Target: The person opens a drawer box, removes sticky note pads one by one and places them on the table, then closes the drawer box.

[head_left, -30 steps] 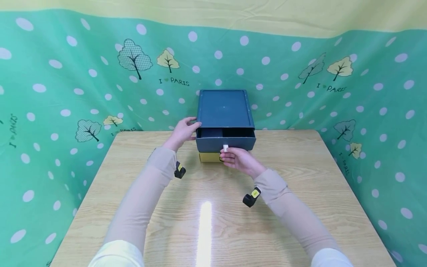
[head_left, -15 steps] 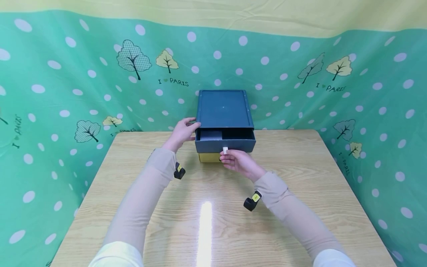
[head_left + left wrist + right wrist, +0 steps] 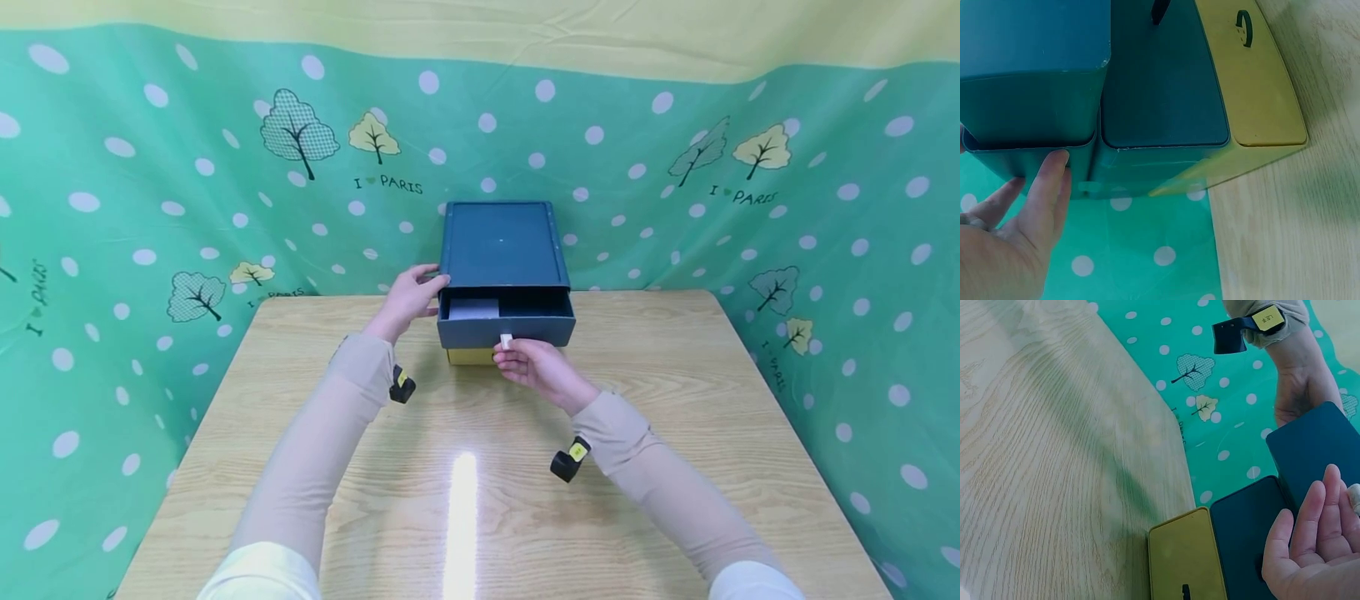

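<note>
A small drawer cabinet [image 3: 501,242] with a dark blue top stands at the back of the table. Its top drawer [image 3: 468,335] is partly pulled out, and a pale flat-topped thing [image 3: 474,309] lies in its left side. My right hand [image 3: 543,371] pinches the small white knob [image 3: 506,341] on that drawer's front. Against the cabinet's left side rests my left hand [image 3: 411,298], thumb at the front top corner; in the left wrist view a straight finger [image 3: 1054,172] touches the casing's edge. Below are a dark blue drawer [image 3: 1160,81] and a yellow drawer [image 3: 1254,81], both closed.
The wooden table [image 3: 390,467] carries a bright light reflection in front of the cabinet. A green dotted curtain [image 3: 637,208] hangs behind and at both sides. Black wrist cameras [image 3: 570,460] jut from both sleeves.
The top drawer has come further out toward me with my right hand on its knob, showing more of the pale thing inside. My left hand has stayed at the cabinet's side.
</note>
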The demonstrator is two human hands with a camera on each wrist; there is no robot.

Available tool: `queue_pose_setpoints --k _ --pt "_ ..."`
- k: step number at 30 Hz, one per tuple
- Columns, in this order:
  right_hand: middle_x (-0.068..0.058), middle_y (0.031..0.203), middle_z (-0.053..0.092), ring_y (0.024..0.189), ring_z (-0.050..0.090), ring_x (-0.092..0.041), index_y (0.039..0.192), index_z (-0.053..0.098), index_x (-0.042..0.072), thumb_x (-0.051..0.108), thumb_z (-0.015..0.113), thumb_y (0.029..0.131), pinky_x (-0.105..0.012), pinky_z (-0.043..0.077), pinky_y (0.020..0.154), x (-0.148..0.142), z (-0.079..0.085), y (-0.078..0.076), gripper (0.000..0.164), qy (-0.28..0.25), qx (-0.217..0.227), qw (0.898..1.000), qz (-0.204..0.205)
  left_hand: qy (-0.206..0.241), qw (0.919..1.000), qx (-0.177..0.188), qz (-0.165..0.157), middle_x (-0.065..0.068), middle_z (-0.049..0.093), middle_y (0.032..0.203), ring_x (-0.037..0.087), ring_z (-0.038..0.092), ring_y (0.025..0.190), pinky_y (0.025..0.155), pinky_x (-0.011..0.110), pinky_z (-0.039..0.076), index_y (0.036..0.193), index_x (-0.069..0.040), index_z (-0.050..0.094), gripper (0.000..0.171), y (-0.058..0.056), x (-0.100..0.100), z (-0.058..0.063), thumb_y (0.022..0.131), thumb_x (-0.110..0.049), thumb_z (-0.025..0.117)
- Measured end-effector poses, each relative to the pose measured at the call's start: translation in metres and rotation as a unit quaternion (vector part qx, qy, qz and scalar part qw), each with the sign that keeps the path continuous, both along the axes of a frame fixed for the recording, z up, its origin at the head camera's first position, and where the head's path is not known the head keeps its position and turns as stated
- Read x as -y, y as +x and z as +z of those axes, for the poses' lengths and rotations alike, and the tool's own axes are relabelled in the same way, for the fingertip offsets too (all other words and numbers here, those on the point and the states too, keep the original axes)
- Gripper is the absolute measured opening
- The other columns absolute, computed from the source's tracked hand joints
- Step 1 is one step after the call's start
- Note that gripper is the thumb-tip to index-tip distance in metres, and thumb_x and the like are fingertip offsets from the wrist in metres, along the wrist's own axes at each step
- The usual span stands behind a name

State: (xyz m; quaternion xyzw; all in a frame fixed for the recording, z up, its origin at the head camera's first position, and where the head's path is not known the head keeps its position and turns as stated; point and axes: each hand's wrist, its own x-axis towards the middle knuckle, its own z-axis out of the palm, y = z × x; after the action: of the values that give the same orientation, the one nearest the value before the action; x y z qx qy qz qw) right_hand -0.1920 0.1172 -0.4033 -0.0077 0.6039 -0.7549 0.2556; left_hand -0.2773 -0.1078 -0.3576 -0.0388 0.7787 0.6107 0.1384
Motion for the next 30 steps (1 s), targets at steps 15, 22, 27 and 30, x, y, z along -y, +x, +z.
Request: queue_pose_setpoints --k 15,22,27,30 --pt "0.005 0.087 0.068 0.085 0.063 -0.006 0.126 0.047 -0.014 0.014 0.042 0.099 -0.038 0.045 0.104 -0.004 0.002 0.005 0.039 0.026 -0.017 0.999 0.018 -0.011 0.9999 -0.004 0.01 0.016 0.042 0.142 0.03 0.046 0.128 0.095 0.041 0.052 0.148 -0.011 0.032 0.058 0.0 -0.001 -0.001 0.097 -0.028 0.054" --pt "0.002 0.091 0.068 0.087 0.064 -0.007 0.127 0.047 -0.015 0.017 0.044 0.099 -0.042 0.043 0.106 -0.006 0.002 0.01 0.042 0.048 -0.021 0.998 0.024 -0.014 0.9999 -0.003 0.008 0.016 0.041 0.143 0.03 0.046 0.129 0.095 0.04 0.052 0.148 -0.011 0.031 0.058 0.0 -0.002 -0.003 0.097 -0.027 0.053" --pt "0.002 0.091 0.068 0.085 0.064 -0.007 0.124 0.05 -0.013 0.017 0.045 0.099 -0.044 0.041 0.107 -0.006 0.003 0.012 0.039 0.041 -0.018 0.999 0.024 -0.016 0.9998 -0.006 0.011 0.016 0.042 0.142 0.03 0.046 0.129 0.095 0.041 0.052 0.148 -0.01 0.032 0.057 -0.001 -0.002 -0.002 0.097 -0.027 0.053" --pt "0.002 0.09 0.068 0.085 0.064 -0.007 0.125 0.049 -0.014 0.017 0.045 0.099 -0.041 0.044 0.105 -0.007 0.002 0.014 0.04 0.038 -0.018 0.999 0.026 -0.014 0.9998 -0.007 0.011 0.016 0.042 0.143 0.03 0.045 0.129 0.095 0.041 0.052 0.148 -0.01 0.031 0.058 -0.001 -0.002 -0.002 0.097 -0.027 0.053"
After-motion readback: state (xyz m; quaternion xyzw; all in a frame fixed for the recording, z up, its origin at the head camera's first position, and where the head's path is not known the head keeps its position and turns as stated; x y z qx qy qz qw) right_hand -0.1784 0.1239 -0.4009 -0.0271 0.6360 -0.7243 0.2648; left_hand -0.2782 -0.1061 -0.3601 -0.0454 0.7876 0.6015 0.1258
